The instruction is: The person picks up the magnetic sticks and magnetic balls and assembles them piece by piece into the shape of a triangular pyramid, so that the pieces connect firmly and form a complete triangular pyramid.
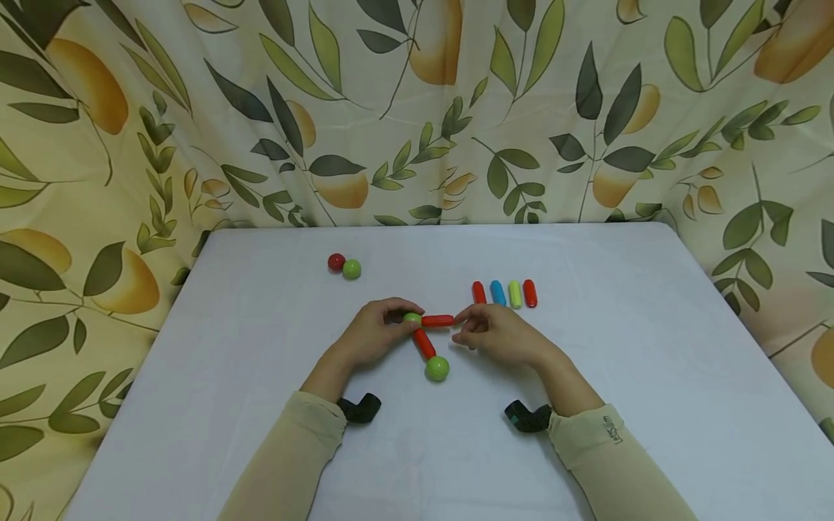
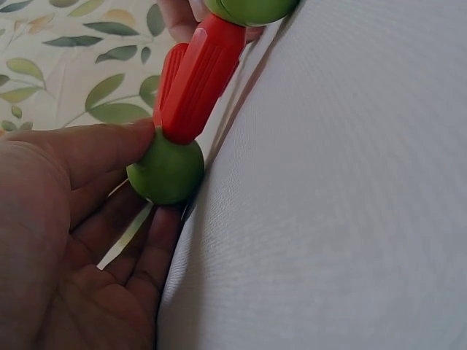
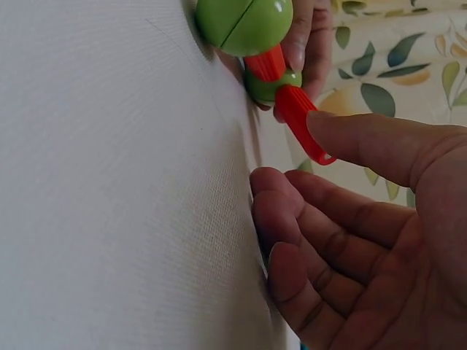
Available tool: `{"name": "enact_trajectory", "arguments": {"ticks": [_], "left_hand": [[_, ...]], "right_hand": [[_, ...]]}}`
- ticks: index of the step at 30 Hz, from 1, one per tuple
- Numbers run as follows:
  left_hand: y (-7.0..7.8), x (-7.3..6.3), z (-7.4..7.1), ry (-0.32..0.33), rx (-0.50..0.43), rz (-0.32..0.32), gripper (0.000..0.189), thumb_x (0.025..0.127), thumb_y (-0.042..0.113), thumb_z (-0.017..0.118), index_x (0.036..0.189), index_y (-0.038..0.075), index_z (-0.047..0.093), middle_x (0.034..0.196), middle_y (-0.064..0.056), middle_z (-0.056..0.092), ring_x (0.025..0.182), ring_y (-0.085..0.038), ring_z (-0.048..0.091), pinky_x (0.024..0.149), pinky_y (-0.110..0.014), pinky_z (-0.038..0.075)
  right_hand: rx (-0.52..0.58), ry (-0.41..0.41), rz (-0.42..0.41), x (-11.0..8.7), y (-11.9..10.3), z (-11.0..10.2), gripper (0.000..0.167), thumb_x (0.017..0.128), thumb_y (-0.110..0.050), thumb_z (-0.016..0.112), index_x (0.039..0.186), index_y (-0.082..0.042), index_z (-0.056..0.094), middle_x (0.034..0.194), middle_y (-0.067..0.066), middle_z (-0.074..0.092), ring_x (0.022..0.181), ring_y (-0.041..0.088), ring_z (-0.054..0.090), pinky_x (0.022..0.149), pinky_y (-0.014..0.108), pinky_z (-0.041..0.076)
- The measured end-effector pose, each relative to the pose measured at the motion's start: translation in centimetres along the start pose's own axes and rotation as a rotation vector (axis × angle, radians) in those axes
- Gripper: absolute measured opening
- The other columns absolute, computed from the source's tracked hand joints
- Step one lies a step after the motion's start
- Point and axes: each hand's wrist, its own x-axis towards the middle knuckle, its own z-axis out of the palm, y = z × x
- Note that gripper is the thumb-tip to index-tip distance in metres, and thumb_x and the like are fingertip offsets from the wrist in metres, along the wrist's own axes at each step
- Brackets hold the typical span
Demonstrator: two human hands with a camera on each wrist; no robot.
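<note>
My left hand pinches a green ball between thumb and fingers. Two ridged red sticks are joined to that ball. One red stick points right, and the other red stick slants toward me to a second green ball on the table. At the free end of the right-pointing stick is my right hand. In the right wrist view its thumb touches that end, while the other fingers lie loosely bent and apart from the stick.
Behind my right hand lie a red stick, a blue stick, a yellow-green stick and another red stick. A red ball and a green ball sit at the back left of the white table. A patterned curtain hangs behind.
</note>
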Motion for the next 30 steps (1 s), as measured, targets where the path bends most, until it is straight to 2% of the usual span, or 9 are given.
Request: {"name": "enact_trajectory", "arguments": {"ticks": [10, 17, 30], "left_hand": [[-0.03, -0.2, -0.07, 0.005, -0.026, -0.007, 0.021, 0.097, 0.023, 0.074, 0.117, 0.027, 0.074, 0.122, 0.004, 0.069, 0.115, -0.019, 0.065, 0.109, -0.045, 0.049], [-0.26, 0.0, 0.09, 0.016, -0.037, 0.013, 0.02, 0.096, 0.022, 0.075, 0.115, 0.028, 0.073, 0.12, 0.005, 0.069, 0.113, -0.018, 0.066, 0.108, -0.044, 0.05], [-0.39, 0.14, 0.36, 0.046, -0.033, 0.008, 0.021, 0.093, 0.023, 0.079, 0.113, 0.027, 0.072, 0.116, 0.004, 0.07, 0.105, -0.015, 0.068, 0.1, -0.041, 0.054]], "right_hand": [[0.029, -0.072, -0.011, -0.31, -0.13, -0.05, 0.023, 0.097, -0.029, 0.072, 0.113, -0.012, 0.072, 0.091, 0.003, 0.069, 0.084, 0.022, 0.064, 0.075, 0.033, 0.054], [0.02, -0.094, -0.035, -0.46, -0.17, -0.16, 0.021, 0.097, -0.032, 0.073, 0.108, -0.015, 0.073, 0.093, 0.001, 0.071, 0.085, 0.022, 0.064, 0.077, 0.035, 0.055], [-0.007, -0.091, -0.042, -0.67, -0.42, 0.18, 0.035, 0.089, -0.041, 0.081, 0.111, -0.017, 0.07, 0.093, 0.001, 0.066, 0.089, 0.021, 0.06, 0.078, 0.034, 0.051]]}}
